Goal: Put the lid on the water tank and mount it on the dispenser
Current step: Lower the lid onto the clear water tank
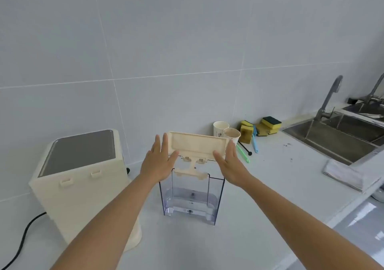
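A: What is sitting at the left?
B: The dispenser [83,186] is standing on the counter [270,186], apart from the tank.
A: And the hands?
B: The left hand [160,161] and right hand [228,161], fingers flat, are pressing the lid [197,144] between them, tilted up over the clear water tank [192,199].
A: Further right?
B: Paper cups [226,133], sponges [261,126] and a sink [336,136] are lying beyond.

The black power cable [19,242] runs off the bottom-left edge. The second steel tap [375,89] and steel sink [342,136] are cut by the right edge. Paper cup [219,129] print is illegible.
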A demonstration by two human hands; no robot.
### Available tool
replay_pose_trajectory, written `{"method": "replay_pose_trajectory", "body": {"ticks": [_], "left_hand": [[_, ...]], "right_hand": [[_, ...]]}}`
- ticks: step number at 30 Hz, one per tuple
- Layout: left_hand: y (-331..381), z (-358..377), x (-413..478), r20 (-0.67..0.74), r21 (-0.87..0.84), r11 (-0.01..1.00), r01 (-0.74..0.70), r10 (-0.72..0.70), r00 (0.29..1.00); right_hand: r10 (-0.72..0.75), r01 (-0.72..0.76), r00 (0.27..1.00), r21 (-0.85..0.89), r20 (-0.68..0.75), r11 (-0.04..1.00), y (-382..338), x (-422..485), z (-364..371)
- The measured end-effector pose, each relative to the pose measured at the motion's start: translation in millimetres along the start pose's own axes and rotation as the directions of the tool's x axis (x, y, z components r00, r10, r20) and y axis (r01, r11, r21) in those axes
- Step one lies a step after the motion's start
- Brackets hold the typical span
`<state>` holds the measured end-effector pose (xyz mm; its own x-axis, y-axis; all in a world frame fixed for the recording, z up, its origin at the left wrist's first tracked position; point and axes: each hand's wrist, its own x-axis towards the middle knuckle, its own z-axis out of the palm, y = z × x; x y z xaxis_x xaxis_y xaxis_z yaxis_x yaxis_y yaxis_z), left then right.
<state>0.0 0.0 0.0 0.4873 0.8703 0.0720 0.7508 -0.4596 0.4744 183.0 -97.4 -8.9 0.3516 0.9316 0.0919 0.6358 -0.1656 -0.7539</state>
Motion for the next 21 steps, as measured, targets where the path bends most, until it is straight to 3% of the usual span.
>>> {"method": "replay_pose_trajectory", "body": {"ticks": [5, 12, 17, 21], "left_hand": [[4, -3, 25, 0.091, -0.196, 0.975, 0.108, -0.092, 0.992], [12, -3, 48, 0.166, -0.375, 0.91, 0.177, -0.122, 0.979], [14, -4, 56, 0.192, -0.476, 0.846, 0.24, -0.166, 0.967], [14, -7, 54, 0.179, -0.536, 0.806, 0.253, -0.184, 0.966]], "right_hand": [[0.085, -0.072, 0.994, 0.188, -0.066, 0.979, -7, 15, 2], [0.163, -0.13, 0.98, 0.243, -0.118, 0.961, -14, 28, 7], [0.317, -0.274, 0.943, 0.301, -0.104, 0.913, -11, 33, 7], [0.357, -0.31, 0.928, 0.317, -0.103, 0.896, -13, 31, 6]]}}
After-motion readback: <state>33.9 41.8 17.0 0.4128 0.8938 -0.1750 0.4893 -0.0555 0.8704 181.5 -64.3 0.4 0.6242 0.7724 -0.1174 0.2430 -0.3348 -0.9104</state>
